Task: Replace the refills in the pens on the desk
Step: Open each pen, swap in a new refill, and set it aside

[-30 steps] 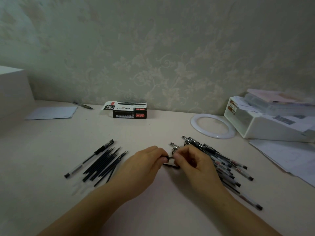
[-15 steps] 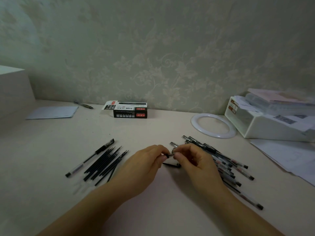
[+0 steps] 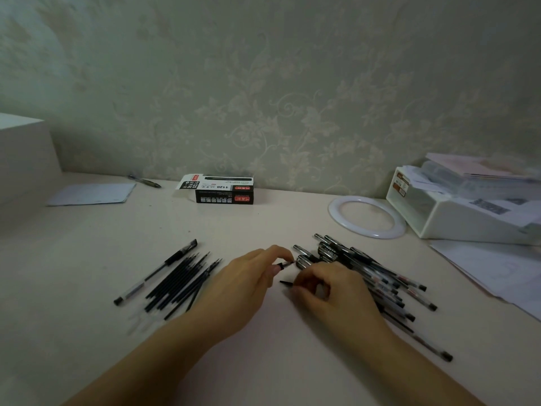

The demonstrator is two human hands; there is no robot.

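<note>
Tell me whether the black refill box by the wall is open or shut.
Open: the black refill box has its white end flap folded outward on its left side.

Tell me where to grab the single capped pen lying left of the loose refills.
Pinch the capped pen at mid-barrel, coming straight down from above. It lies flat and diagonal on the desk, cap toward the wall; its left side is open, while the refills crowd its right, so keep your fingers across the barrel.

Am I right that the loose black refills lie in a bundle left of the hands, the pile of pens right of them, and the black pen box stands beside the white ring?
Not quite: the head view shows the black pen box at the wall, well left of the white ring, not beside it. The refills do lie left of the hands and the pile of pens right.
</note>
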